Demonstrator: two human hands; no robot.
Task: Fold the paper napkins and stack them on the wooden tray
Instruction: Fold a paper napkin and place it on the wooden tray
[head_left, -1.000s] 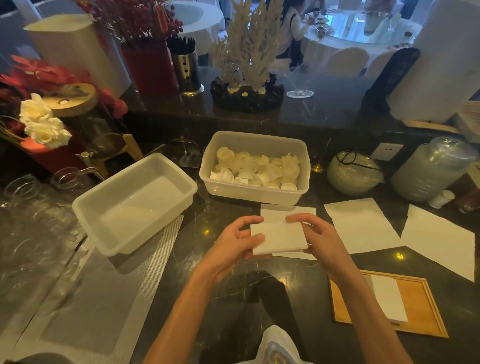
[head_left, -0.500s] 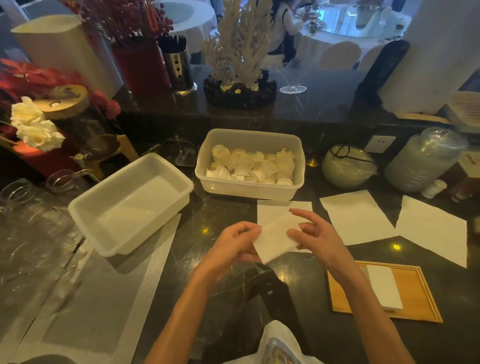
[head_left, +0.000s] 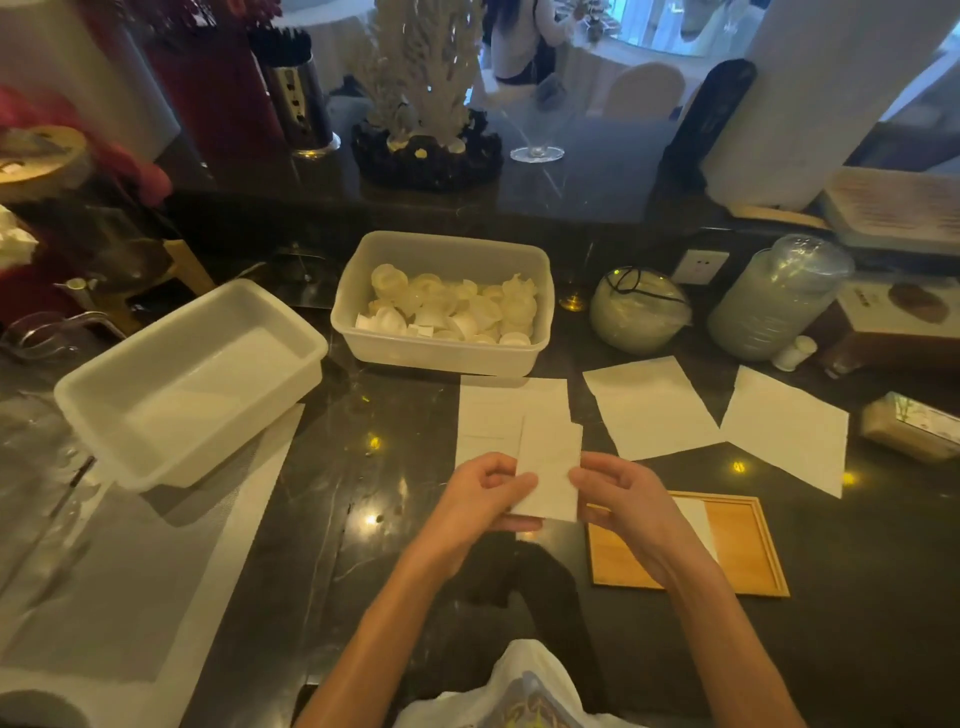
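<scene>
Paper napkins (head_left: 649, 410): three unfolded sheets lie flat on the counter (head_left: 363, 493) just beyond the wooden tray (head_left: 740, 545), the leftmost one partly behind the hands
Stack so far: one folded napkin (head_left: 695, 519) lies on the left part of the wooden tray, partly hidden by the right wrist
Held napkin (head_left: 550, 473): a narrow folded strip raised off the counter, just left of the wooden tray's far-left corner
Handling: I'd reckon it light, limp and easily creased; best pinched along the long edges so the layers don't spring apart
Left hand (head_left: 478, 499): left of the tray, gripping the strip's left edge
Right hand (head_left: 623, 499): over the tray's far-left corner, at the strip's right edge
Fingers (head_left: 519, 488): curled close on both hands, thumbs in front pinching the paper; those behind the strip are hidden
</scene>
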